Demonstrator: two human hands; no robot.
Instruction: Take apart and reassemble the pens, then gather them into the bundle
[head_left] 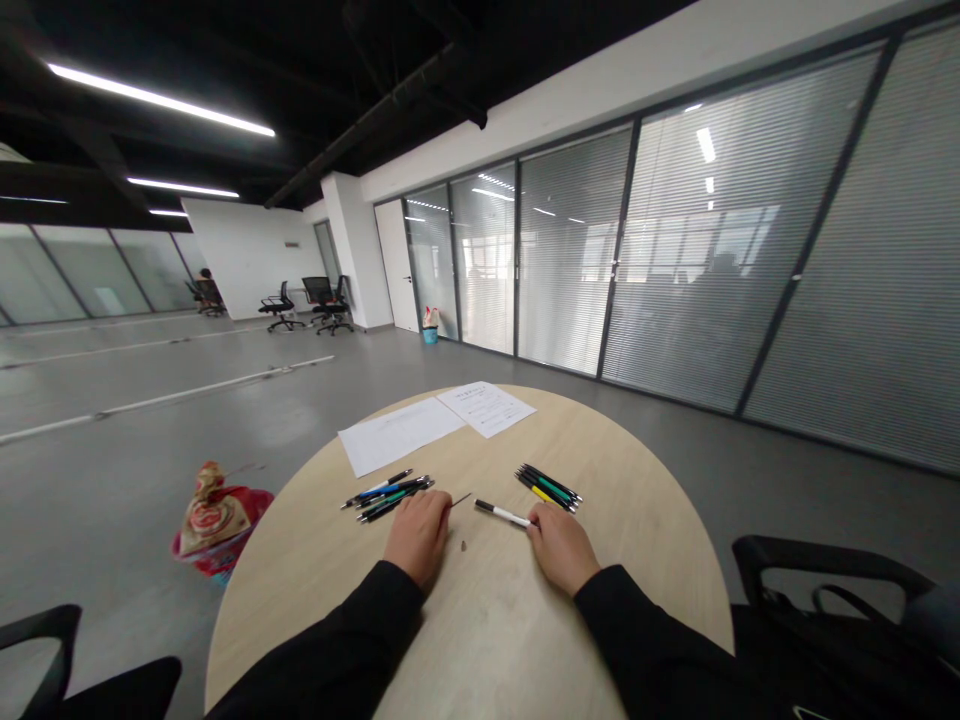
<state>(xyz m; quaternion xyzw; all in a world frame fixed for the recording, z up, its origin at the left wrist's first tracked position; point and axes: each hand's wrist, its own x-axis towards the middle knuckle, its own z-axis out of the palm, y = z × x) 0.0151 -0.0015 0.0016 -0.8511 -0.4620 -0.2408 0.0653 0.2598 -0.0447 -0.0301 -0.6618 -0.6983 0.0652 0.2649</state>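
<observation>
The right hand point(562, 548) grasps a white pen point(501, 514) above the round table point(630, 520). The left hand point(420, 535) is closed and seems to hold a thin dark refill point(460, 499), just beside a group of pens point(386, 497).

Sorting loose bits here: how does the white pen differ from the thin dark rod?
The white pen is white with a black tip, while the thin dark rod is dark all over. The pen is clearly thicker than the rod. The right hand touches the pen's end; the rod reaches the left hand. Both lie on the round table.
</observation>
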